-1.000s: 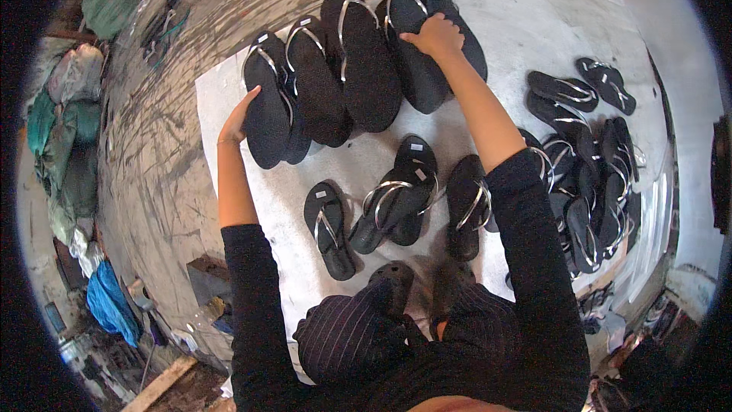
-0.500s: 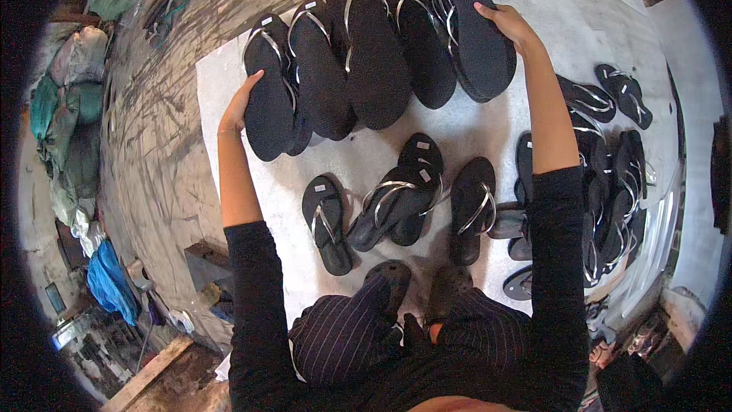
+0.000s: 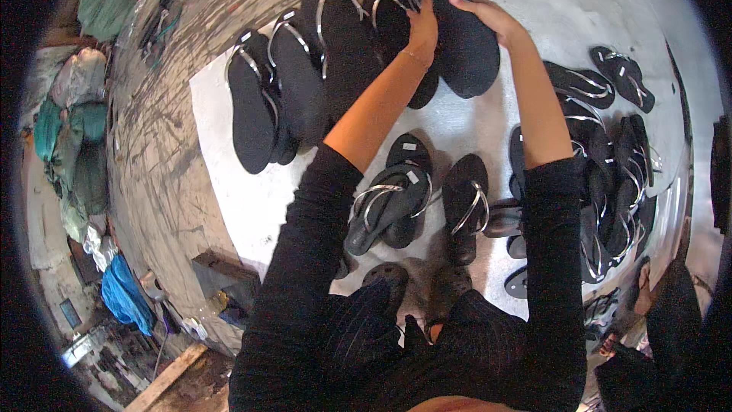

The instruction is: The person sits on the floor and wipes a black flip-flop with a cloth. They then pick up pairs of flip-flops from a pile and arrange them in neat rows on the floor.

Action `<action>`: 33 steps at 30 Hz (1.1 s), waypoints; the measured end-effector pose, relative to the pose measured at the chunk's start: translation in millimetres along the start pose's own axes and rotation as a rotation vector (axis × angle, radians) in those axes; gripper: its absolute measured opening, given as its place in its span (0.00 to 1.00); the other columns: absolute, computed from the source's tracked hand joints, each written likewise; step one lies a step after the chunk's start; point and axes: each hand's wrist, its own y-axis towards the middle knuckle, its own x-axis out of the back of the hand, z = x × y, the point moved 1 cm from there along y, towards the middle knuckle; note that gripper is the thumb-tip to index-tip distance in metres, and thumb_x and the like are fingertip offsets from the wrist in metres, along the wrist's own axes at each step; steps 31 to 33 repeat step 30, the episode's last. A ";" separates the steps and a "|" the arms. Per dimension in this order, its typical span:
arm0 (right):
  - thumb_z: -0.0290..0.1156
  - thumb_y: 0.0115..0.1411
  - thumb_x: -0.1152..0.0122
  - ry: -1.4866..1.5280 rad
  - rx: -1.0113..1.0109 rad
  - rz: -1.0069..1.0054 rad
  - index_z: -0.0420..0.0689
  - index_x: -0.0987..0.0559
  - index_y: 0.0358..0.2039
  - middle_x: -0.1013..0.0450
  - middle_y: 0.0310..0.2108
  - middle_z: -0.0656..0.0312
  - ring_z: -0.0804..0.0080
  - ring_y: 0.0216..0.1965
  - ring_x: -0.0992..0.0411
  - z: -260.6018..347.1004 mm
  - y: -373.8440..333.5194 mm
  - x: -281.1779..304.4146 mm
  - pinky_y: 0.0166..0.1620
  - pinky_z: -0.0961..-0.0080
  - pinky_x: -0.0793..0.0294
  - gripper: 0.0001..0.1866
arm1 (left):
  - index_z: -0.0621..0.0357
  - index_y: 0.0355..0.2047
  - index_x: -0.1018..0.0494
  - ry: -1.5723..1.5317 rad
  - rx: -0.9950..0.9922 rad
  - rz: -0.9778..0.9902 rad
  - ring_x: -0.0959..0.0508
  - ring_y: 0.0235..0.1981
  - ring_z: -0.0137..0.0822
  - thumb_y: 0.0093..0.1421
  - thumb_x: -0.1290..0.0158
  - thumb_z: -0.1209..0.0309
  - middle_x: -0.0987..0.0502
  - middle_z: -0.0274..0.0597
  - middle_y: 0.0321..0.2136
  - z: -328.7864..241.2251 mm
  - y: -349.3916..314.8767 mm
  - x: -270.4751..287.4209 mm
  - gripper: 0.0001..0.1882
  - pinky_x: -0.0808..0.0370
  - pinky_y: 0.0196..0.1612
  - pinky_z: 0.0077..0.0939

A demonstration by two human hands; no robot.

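Observation:
Black flip-flops with silvery straps stand in a slanted row at the far side of the white sheet. At the row's right end is a large flip-flop (image 3: pixel 461 38). My right hand (image 3: pixel 494 18) grips its right edge, thumb on the black sole and the other fingers hidden behind. My left hand (image 3: pixel 424 32) closes on its left edge near the strap, with fingertips partly out of sight. A smaller flip-flop (image 3: pixel 387 23) beside it is partly covered by my left hand and forearm. Further left in the row stand a large flip-flop (image 3: pixel 335 38) and a narrower one (image 3: pixel 252 107).
Nearer me, loose flip-flops (image 3: pixel 390 202) and a single one (image 3: pixel 465 198) lie on the white sheet (image 3: pixel 244 217). Several more pile up at the right (image 3: pixel 610 183). A blue bag (image 3: pixel 126 297) lies at the left. Another person's foot (image 3: pixel 644 290) shows at lower right.
My left hand has let go of the leftmost flip-flop and crossed right to the large one at the row's end. My right hand stays on its right edge, shifted slightly left.

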 end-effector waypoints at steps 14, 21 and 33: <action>0.48 0.53 0.41 0.444 0.036 0.013 0.47 0.29 0.51 0.28 0.48 0.55 0.60 0.46 0.29 -7.1 -28.4 -8.1 0.52 0.64 0.33 0.28 | 0.59 0.65 0.62 -0.056 -0.194 -0.085 0.40 0.59 0.46 0.60 0.56 0.46 0.47 0.54 0.61 21.2 1.3 -8.5 0.44 0.42 0.60 0.36; 0.49 0.55 0.44 0.561 0.037 -0.023 0.47 0.28 0.51 0.28 0.47 0.56 0.60 0.47 0.30 -22.1 -24.6 -8.0 0.51 0.65 0.33 0.27 | 0.56 0.65 0.61 0.086 -0.220 -0.201 0.38 0.57 0.47 0.58 0.53 0.48 0.46 0.53 0.60 12.2 -5.9 -12.7 0.45 0.39 0.58 0.37; 0.52 0.59 0.49 0.269 0.332 -0.317 0.48 0.31 0.55 0.31 0.52 0.57 0.68 0.50 0.31 -52.3 -41.1 42.2 0.53 0.67 0.36 0.28 | 0.52 0.65 0.61 -0.011 -0.154 0.002 0.36 0.55 0.45 0.55 0.47 0.56 0.41 0.49 0.57 -3.9 -17.5 4.6 0.45 0.38 0.57 0.40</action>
